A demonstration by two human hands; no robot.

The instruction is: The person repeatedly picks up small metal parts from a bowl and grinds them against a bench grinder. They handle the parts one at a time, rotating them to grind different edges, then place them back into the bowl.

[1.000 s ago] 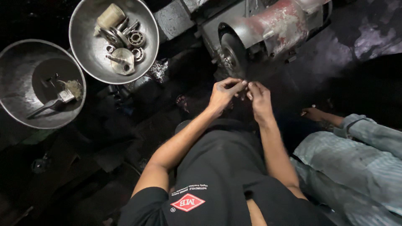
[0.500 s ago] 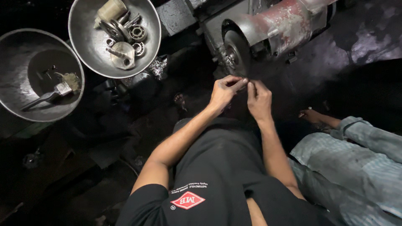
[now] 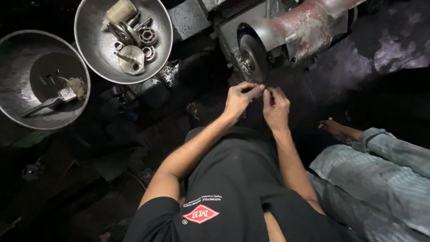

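Dark round grinding wheel (image 3: pixel 253 57) on worn red motor housing (image 3: pixel 304 27) sitting just above my fingertips. I'm pinching something tiny, too small to tell, between my left hand (image 3: pixel 238 99) and right hand (image 3: pixel 276 107), both narrowed. 2 steel bowls (image 3: pixel 154 54) lying well left; open floor right.

Barely any change over the second: both bowls (image 3: pixel 123 40) sit slightly higher in view as the camera tips; left hand (image 3: pixel 238 99) and right hand (image 3: pixel 275 107) remain pinched together just below the dark wheel (image 3: pixel 253 57), fingertips shifted only slightly.
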